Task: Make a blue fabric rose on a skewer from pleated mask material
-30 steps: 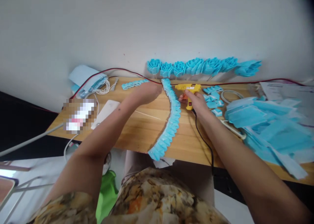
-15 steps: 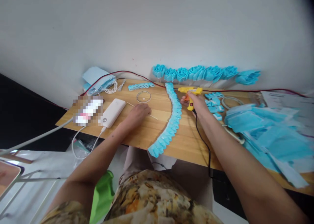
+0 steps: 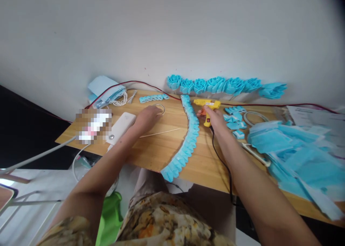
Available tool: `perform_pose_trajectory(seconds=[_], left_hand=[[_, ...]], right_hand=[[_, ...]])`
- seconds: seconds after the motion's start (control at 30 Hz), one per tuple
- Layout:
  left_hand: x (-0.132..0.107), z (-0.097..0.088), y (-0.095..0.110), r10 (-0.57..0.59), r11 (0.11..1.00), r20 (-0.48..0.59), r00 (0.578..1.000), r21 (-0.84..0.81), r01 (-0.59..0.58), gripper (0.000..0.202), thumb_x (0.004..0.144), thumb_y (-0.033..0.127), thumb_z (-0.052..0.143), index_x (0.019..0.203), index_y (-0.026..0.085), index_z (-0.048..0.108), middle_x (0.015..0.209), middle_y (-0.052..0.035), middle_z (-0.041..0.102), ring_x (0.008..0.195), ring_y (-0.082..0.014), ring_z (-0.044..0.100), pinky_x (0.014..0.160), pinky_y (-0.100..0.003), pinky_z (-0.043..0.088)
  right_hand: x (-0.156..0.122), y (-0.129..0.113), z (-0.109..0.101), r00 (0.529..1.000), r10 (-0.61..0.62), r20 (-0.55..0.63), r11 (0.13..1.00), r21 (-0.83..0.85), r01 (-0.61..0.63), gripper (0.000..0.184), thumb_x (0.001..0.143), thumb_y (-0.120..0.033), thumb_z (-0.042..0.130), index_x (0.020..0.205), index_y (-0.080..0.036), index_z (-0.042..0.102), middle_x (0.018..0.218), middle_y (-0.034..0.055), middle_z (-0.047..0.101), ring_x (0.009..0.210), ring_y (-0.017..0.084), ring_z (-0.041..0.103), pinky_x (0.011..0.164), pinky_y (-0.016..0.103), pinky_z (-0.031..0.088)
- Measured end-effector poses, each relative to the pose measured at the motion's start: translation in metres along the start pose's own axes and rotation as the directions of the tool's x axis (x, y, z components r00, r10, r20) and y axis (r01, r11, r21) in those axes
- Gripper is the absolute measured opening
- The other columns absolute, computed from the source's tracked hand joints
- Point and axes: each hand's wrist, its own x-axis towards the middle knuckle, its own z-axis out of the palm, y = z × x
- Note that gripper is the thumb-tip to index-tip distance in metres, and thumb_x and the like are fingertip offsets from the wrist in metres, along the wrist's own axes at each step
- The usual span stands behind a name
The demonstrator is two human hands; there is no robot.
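Observation:
My right hand [image 3: 213, 117] is closed around the handle of a yellow hot glue gun [image 3: 207, 104] resting on the wooden table [image 3: 161, 149], its black cord [image 3: 221, 156] trailing toward me. Just left of it lies a long curved strip of pleated blue fabric [image 3: 190, 134]. My left hand [image 3: 147, 117] rests palm down on the table, fingers curled over the edge of a thin clear ring [image 3: 161, 107]. A thin wooden stick [image 3: 161, 132] lies just in front of that hand.
A white power bank [image 3: 121, 127] and a blurred object [image 3: 93, 125] lie at the left. Blue rosettes [image 3: 215, 85] line the wall. Small folded blue pieces [image 3: 234, 116], a short pleated strip [image 3: 153, 98] and a heap of blue face masks [image 3: 302, 145] sit around.
My left hand pulled back from the top of the pleated strip, dropped toward the stick, then moved up onto the clear ring. My right hand stayed on the glue gun.

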Motion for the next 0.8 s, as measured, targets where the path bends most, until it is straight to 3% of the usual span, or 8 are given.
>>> perform_pose_trajectory(seconds=[0.2,0.4,0.6,0.7,0.8], left_hand=[[0.016,0.005,-0.01,-0.105,0.972,0.074,0.992,0.22,0.086,0.026,0.095,0.019,0.049,0.093,0.012,0.074,0.105,-0.0194,0.072,0.1,-0.0308,0.067,0.087,-0.039,0.051],[0.023,0.001,-0.001,-0.164,0.963,0.062,0.985,0.227,0.146,0.03,0.097,0.017,0.044,0.099,0.012,0.073,0.099,-0.0183,0.075,0.095,-0.0296,0.069,0.086,-0.039,0.049],[0.021,-0.014,-0.007,-0.324,0.912,-0.002,0.946,0.264,0.313,0.035,0.1,0.022,0.041,0.108,0.012,0.074,0.111,-0.0205,0.075,0.104,-0.0352,0.07,0.086,-0.042,0.048],[0.017,-0.01,-0.013,-0.272,0.924,-0.047,0.961,0.265,0.274,0.036,0.098,0.02,0.044,0.121,0.013,0.071,0.12,-0.0191,0.072,0.113,-0.0347,0.067,0.09,-0.042,0.048],[0.013,-0.001,-0.014,-0.154,0.964,-0.018,0.988,0.216,0.154,0.035,0.098,0.019,0.044,0.114,0.014,0.075,0.114,-0.0172,0.07,0.11,-0.0314,0.065,0.09,-0.04,0.048]], right_hand=[[-0.002,-0.002,-0.003,1.0,-0.014,0.013,1.0,0.004,0.014,0.038,0.069,-0.05,0.089,0.083,-0.021,0.069,0.07,-0.002,0.073,0.065,0.014,0.071,0.07,0.025,0.064],[0.001,0.004,-0.006,1.0,-0.017,0.004,0.999,-0.047,0.017,0.045,0.067,-0.058,0.088,0.082,-0.021,0.069,0.072,0.0001,0.074,0.068,0.015,0.073,0.072,0.027,0.063],[0.003,0.006,-0.009,0.999,-0.039,0.025,0.989,-0.14,0.043,0.047,0.069,-0.066,0.082,0.084,-0.022,0.07,0.077,0.0022,0.076,0.075,0.021,0.075,0.073,0.032,0.063],[0.003,0.005,-0.009,0.998,-0.048,0.027,0.989,-0.14,0.052,0.047,0.069,-0.065,0.082,0.084,-0.023,0.069,0.078,0.0031,0.076,0.075,0.022,0.075,0.072,0.033,0.064],[0.002,0.005,-0.008,0.998,-0.053,0.046,0.985,-0.161,0.059,0.046,0.071,-0.065,0.079,0.083,-0.022,0.068,0.078,0.0037,0.075,0.076,0.021,0.075,0.073,0.033,0.064]])
